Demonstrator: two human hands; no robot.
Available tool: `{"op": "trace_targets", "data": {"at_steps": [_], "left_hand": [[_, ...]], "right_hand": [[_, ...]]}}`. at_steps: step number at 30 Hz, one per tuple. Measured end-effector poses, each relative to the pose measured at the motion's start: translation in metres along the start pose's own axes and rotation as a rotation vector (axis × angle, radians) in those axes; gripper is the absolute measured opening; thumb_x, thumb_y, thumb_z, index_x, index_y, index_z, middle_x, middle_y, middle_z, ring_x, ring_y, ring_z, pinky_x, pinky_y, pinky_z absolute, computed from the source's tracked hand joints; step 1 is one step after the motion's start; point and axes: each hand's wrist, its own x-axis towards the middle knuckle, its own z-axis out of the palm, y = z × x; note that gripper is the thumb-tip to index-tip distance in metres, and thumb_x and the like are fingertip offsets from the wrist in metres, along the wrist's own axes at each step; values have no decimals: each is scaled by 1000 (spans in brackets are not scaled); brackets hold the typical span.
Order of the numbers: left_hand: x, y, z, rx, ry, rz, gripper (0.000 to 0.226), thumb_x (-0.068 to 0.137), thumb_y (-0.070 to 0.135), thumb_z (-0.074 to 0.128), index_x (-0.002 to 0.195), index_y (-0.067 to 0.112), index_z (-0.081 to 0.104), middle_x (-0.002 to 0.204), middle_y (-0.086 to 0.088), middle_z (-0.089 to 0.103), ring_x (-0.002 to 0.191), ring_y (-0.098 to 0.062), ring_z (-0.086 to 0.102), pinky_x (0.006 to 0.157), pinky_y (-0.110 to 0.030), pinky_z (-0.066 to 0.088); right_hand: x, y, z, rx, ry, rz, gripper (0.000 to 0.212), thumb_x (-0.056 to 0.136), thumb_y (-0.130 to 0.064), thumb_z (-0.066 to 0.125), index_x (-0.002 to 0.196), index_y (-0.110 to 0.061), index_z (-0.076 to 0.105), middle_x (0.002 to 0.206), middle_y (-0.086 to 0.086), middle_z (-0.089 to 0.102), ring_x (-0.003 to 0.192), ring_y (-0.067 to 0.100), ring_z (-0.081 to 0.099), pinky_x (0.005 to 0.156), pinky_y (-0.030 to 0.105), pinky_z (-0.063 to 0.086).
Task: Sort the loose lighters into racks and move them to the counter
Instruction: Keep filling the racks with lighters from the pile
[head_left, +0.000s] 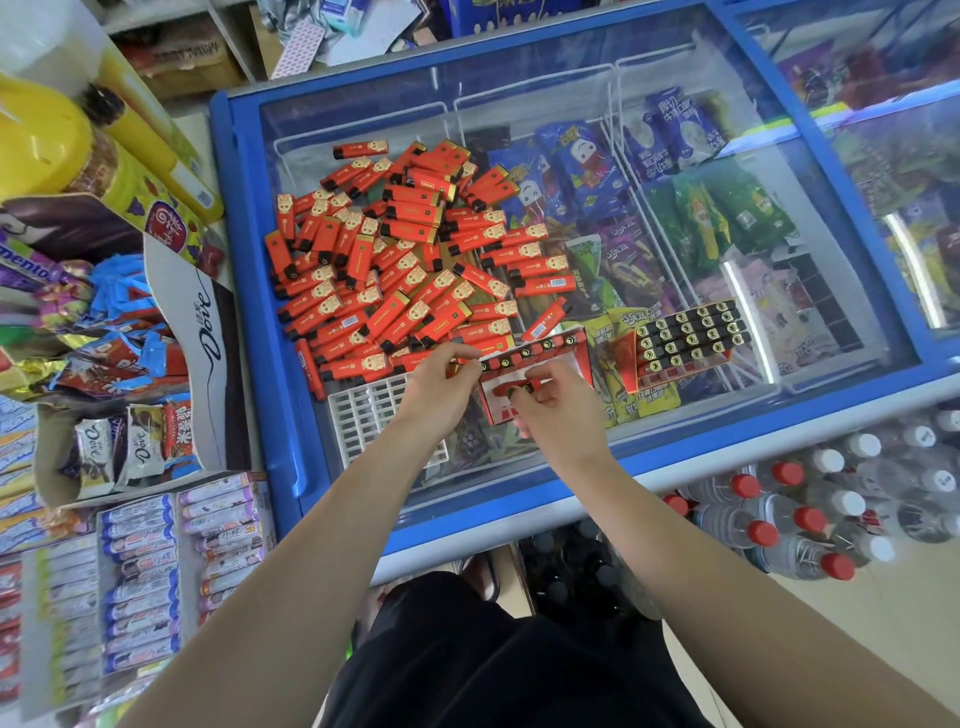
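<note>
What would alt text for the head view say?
Two hands work at a half-filled lighter rack on a glass freezer lid: the left hand steadies it, the right hand pinches lighters. A red lighter pile lies behind; a full rack sits right.

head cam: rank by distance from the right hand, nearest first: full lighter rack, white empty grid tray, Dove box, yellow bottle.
From the right hand:
1. Full lighter rack, just to its right on the freezer lid.
2. White empty grid tray, to its left, partly under the left forearm.
3. Dove box, farther left, off the freezer.
4. Yellow bottle, far upper left.
</note>
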Motion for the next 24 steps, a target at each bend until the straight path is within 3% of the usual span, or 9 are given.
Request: {"op": "trace_targets", "data": {"at_steps": [5,14,20,24], "left_hand": [[4,-1,-2,36,-7,13,17,107,28,53,118,25,65,66,0,51,46,-12,37,46,-25,30],[8,-4,-5,86,9,63,10,103,30,62,110,26,67,73,1,58,40,-3,40,41,-17,33],[9,-5,-5,97,4,60,11,101,28,66,111,24,67,76,0,59,38,0,42,40,-16,35],[11,-4,-4,66,8,35,12,100,26,67,111,23,68,82,1,62,38,3,45,41,-14,36]], "right_hand": [[2,-1,14,88,-30,42,13,93,-10,69,104,-17,66,72,5,73,58,16,70,65,40,62],[5,-3,20,308,-92,135,9,96,-8,66,105,-8,64,90,18,73,75,25,76,81,46,64],[8,-9,19,478,-90,228,12,97,-3,66,108,0,64,92,25,73,74,29,74,72,34,63],[14,-13,17,566,-95,324,11,94,2,68,104,-1,62,83,21,73,70,26,74,70,35,65]]}}
